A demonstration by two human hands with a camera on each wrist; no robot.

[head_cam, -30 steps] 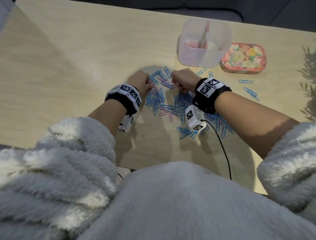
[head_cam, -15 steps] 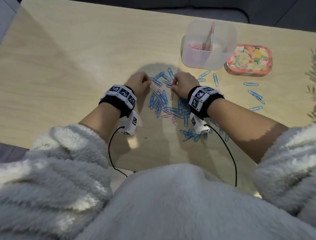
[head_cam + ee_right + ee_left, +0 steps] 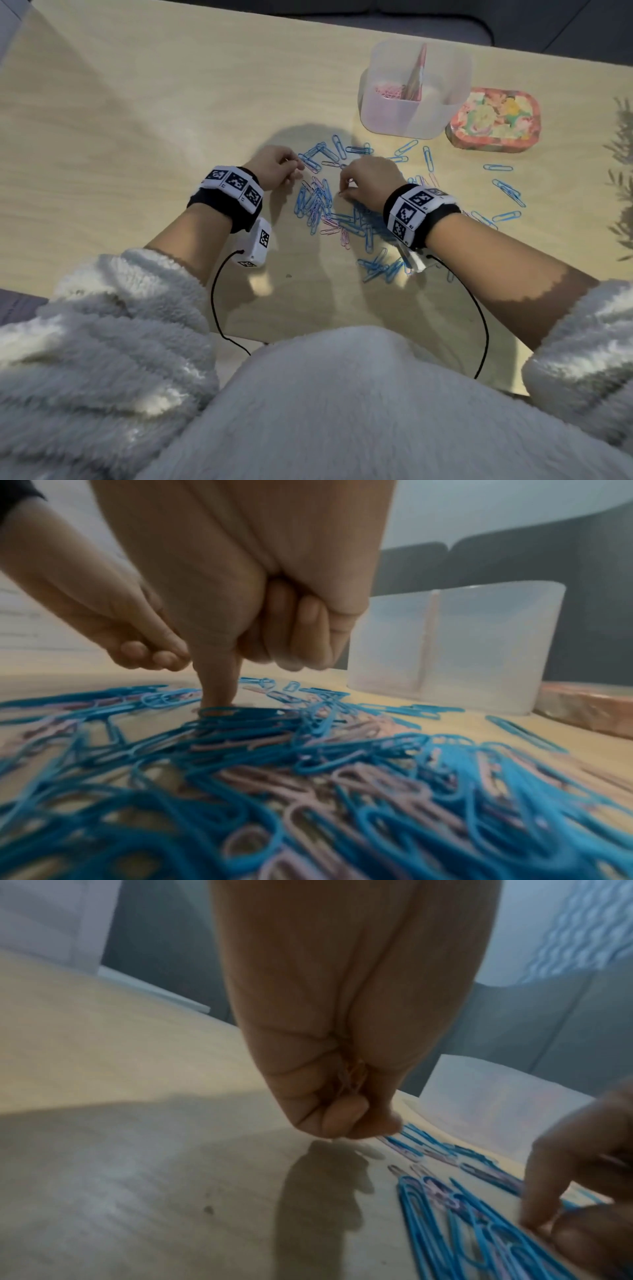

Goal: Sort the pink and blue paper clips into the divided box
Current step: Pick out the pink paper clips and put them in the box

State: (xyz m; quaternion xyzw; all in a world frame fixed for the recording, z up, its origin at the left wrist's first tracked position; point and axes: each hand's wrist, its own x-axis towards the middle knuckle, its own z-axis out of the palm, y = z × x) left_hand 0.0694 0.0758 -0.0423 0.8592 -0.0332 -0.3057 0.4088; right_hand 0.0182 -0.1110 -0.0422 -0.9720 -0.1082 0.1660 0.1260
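A heap of blue and pink paper clips [image 3: 329, 212] [image 3: 308, 750] lies mid-table between my hands. My left hand [image 3: 279, 168] [image 3: 342, 1118] hovers at the heap's left edge, fingers curled round a few pink clips [image 3: 346, 1080] in the palm. My right hand [image 3: 346, 186] [image 3: 240, 666] is on the heap, fingers curled; its thumb and forefinger [image 3: 534, 1213] meet on a clip whose colour I cannot tell. The translucent divided box [image 3: 411, 116] [image 3: 479, 656] stands beyond the heap to the right. Pink clips [image 3: 388, 91] lie in its left compartment.
A flowered tin [image 3: 493, 118] [image 3: 589, 710] sits right of the box. Loose blue clips [image 3: 507, 192] are scattered on the right side of the table. Black cables [image 3: 219, 308] hang from both wrists over the near edge. Bare wood spreads to the left.
My right hand has slid a little nearer to me, down into the heap. The left hand has stayed at the heap's left edge.
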